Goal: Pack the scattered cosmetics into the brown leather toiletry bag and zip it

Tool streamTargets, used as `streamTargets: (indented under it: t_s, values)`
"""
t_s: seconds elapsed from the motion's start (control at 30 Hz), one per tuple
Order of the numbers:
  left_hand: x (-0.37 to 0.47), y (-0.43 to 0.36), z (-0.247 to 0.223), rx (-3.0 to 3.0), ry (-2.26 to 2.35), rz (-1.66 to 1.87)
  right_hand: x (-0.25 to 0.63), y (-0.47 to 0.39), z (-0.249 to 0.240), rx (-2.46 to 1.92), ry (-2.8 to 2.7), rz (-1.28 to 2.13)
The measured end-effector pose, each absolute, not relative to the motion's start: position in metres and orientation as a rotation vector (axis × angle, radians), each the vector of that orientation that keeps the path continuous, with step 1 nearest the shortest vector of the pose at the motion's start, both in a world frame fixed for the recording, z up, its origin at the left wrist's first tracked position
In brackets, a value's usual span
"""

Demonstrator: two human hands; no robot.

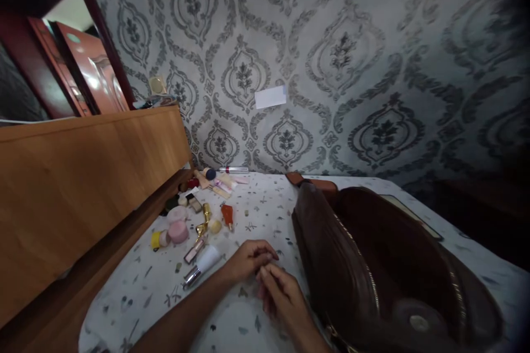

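My left hand (252, 258) and my right hand (282, 291) meet over the patterned white cloth (232, 320), their fingertips touching. The fingers of both are curled; anything pinched between them is too small or hidden to make out. Right of them stands a dark brown handbag (327, 248), unzipped and gaping, its inside in shadow. Left of my hands lie a white tube with a silver cap (202, 265), a small pink lip gloss tube (194, 249), an orange-red bottle (227, 215), gold tubes (206, 212) and a round pink container (178, 231).
A yellow-ended roll-like item (157, 240) lies at the left. Brushes and a silver tube (234, 170) lie by the wallpapered wall (281, 55). A wooden panel (95, 165) borders the cloth on the left. The bag's brown strap (318, 183) rests behind it.
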State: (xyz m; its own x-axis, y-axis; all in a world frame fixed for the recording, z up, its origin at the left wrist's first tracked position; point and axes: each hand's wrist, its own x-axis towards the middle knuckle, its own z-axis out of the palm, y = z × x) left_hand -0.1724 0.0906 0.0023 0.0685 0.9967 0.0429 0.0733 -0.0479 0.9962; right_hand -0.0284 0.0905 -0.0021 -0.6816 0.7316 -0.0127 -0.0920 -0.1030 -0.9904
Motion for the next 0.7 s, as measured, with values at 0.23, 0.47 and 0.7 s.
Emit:
streamTargets:
  t_s: [0.23, 0.47, 0.7]
  values:
    - [-0.174, 0.088, 0.005, 1.382, 1.227, 1.164, -0.029, 0.092, 0.002, -0.715, -1.564, 1.887]
    - [-0.190, 0.092, 0.040, 1.716, 1.740, 1.134, -0.026, 0.091, 0.006, -0.734, -1.544, 1.915]
    - [-0.246, 0.137, 0.055, 1.897, 2.276, 0.801, -0.027, 0.092, -0.001, -0.752, -1.514, 1.925]
